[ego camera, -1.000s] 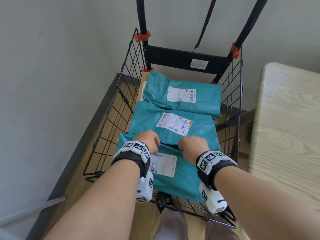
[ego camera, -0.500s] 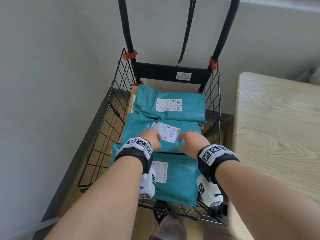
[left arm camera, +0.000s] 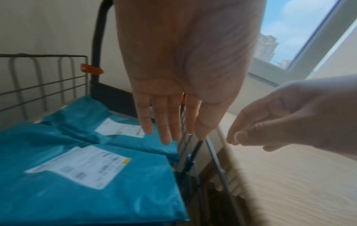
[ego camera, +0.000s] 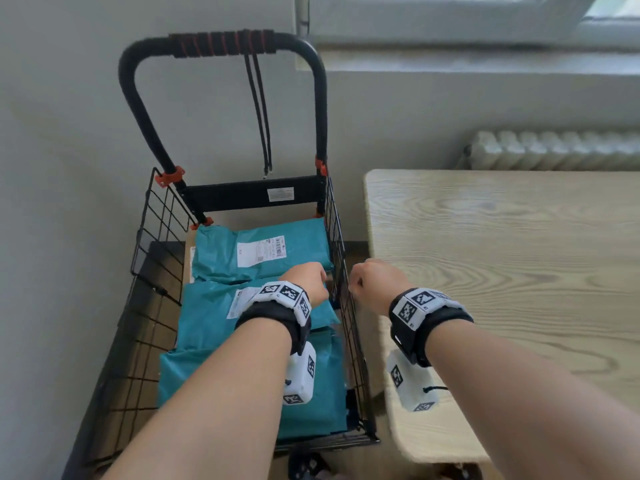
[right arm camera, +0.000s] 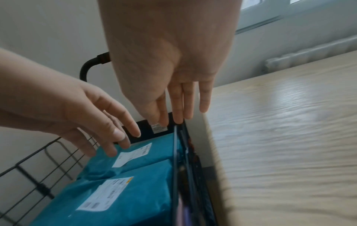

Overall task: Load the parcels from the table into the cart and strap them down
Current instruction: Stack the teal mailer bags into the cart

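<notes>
Nearest, both hands hover at the cart's right side wall, and neither grasps anything: the left hand hangs over the parcels with fingers straight and relaxed, the right hand loosely curled just outside the wire, between the cart and the table. Below them three teal parcels lie flat and overlapping on the cart floor, under the left hand but not touched by it. The table shows bare wood, so loading looks finished. Farther off, the strap dangles from the handle, well apart from both hands. Risk, as I judge it: slick bags could slide over one another if the strap is pulled across unevenly, or its loose end could snag the wire grid.
</notes>
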Motion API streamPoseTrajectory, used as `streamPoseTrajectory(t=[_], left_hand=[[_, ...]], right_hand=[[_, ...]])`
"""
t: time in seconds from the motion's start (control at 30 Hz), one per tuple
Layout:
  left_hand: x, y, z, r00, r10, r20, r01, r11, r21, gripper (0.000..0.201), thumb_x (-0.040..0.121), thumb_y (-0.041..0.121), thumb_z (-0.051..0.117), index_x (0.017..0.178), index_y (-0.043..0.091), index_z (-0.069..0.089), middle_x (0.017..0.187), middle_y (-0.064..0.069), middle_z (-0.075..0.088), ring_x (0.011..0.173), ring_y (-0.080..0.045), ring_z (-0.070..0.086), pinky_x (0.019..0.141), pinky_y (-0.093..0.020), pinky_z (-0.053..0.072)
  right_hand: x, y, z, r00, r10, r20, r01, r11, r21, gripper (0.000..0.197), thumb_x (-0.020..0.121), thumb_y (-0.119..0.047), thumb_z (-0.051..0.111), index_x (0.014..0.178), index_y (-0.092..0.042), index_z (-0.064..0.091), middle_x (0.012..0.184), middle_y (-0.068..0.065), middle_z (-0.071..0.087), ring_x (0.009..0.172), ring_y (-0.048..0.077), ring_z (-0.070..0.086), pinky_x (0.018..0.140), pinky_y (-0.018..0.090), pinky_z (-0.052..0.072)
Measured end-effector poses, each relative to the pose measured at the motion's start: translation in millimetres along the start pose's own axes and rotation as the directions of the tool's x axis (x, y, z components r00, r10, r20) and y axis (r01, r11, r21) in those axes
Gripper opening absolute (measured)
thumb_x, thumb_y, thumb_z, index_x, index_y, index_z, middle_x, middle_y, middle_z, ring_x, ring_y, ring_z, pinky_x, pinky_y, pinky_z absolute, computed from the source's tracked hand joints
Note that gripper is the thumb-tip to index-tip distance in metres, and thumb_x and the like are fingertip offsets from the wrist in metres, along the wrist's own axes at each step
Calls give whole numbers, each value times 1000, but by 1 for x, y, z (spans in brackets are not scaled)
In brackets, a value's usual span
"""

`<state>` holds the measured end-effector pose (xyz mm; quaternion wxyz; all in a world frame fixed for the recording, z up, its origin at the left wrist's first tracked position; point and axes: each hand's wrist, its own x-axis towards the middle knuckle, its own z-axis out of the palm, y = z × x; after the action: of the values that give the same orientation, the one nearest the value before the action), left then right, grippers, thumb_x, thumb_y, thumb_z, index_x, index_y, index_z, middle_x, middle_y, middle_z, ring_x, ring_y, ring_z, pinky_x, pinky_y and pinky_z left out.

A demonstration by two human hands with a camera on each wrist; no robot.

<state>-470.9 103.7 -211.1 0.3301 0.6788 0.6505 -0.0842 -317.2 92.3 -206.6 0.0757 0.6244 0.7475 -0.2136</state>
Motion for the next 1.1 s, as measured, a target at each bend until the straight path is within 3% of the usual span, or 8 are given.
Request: streamPoseTrajectory(t=[0.17, 0.4, 0.6, 0.7, 0.9, 1.1], left_hand=[[-2, 58, 4, 998, 70, 8, -70, 993, 95, 28, 90, 17, 56, 117, 22, 62, 119, -2, 64, 108, -24, 61, 81, -29, 48], [-14, 159, 31, 990, 136, 39, -141, 977, 160, 27, 91, 18, 58, 116, 18, 65, 118, -3, 64, 109, -24, 60, 87, -31, 50], [-23, 259, 72, 984, 170, 48, -176, 961, 213, 46, 90, 20, 56, 135, 24, 48, 132, -3, 56, 116, -24, 56, 85, -30, 45], [-29, 316, 89, 976, 213, 47, -219, 950, 223, 51, 91, 22, 56, 140, 22, 41, 129, -4, 57, 113, -24, 57, 82, -31, 45], [-37, 427, 114, 944, 328, 34, -325, 906, 272, 46, 90, 22, 55, 135, 25, 47, 131, 0, 56, 118, -22, 55, 93, -33, 45], [-51, 512, 141, 908, 420, -1, -400, 865, 302, 35, 92, 21, 55, 127, 23, 56, 127, 1, 59, 116, -21, 56, 93, -31, 46]], right_hand=[[-29, 54, -22, 996, 82, -32, -83, 996, -24, 28, 96, -30, 48, 108, -14, 66, 112, 8, 64, 106, 28, 59, 88, 40, 51], [-81, 145, -41, 984, 176, 0, -176, 984, 7, 29, 95, -35, 49, 108, -16, 66, 110, 5, 67, 103, 27, 61, 87, 37, 51], [-143, 241, -54, 955, 296, 9, -296, 951, 86, 29, 94, -37, 50, 109, -18, 66, 111, 7, 66, 105, 28, 61, 85, 35, 49], [-174, 289, -65, 938, 345, -17, -340, 931, 137, 29, 94, -38, 51, 110, -19, 67, 112, 6, 67, 106, 27, 60, 86, 34, 48], [-232, 376, -91, 910, 406, -78, -389, 904, 177, 31, 96, -36, 50, 113, -16, 66, 113, 6, 67, 107, 26, 60, 88, 34, 48], [-284, 448, -106, 855, 500, -136, -463, 855, 234, 29, 95, -39, 51, 111, -19, 65, 113, 5, 66, 106, 24, 60, 89, 35, 48]])
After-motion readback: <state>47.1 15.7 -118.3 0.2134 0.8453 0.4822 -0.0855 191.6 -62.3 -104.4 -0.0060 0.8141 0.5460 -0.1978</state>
